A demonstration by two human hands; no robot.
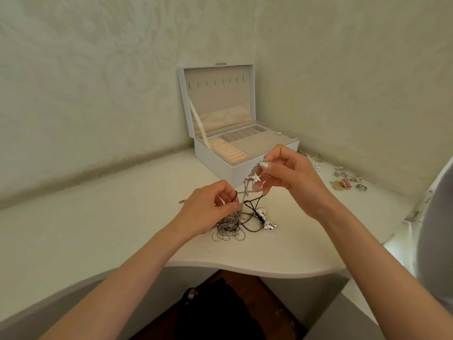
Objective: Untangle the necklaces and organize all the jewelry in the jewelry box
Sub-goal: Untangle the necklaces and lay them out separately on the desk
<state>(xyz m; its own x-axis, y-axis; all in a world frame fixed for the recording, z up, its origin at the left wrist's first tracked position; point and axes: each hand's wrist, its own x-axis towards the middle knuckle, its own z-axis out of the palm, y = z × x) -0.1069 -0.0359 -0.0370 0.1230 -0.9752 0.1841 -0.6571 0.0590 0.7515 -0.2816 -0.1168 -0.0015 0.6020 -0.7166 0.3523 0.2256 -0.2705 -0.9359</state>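
A white table [98, 229] sits in a corner, with pale patterned walls [98, 82] behind it. Both hands are over the middle of the table.

The right hand [291, 177] is held up high. Its thumb and fingers are curled in and pinch the top of a silver chain [245, 190]. A little star charm [254, 178] hangs just under those fingertips.

The left hand [208, 207] is lower down. Its fingers are curled too, and its fingertips pinch the same silver chain near the bottom. The chain runs tight and slanted from one hand's fingers to the other's.

A dark cord [252, 204] loops between the two hands. One loop sits right by the left fingers, and another goes up to the right fingers.

The pile of necklaces [229, 223] lies on the table just below the left fingertips, all mixed up. A shiny silver charm [266, 220] lies next to the pile, under the right hand.

The jewelry box [215, 155] stands open behind the hands, past the right fingers. Its lid is up.

More loose jewelry [348, 179] lies on the table beyond the right hand, well away from the fingers.
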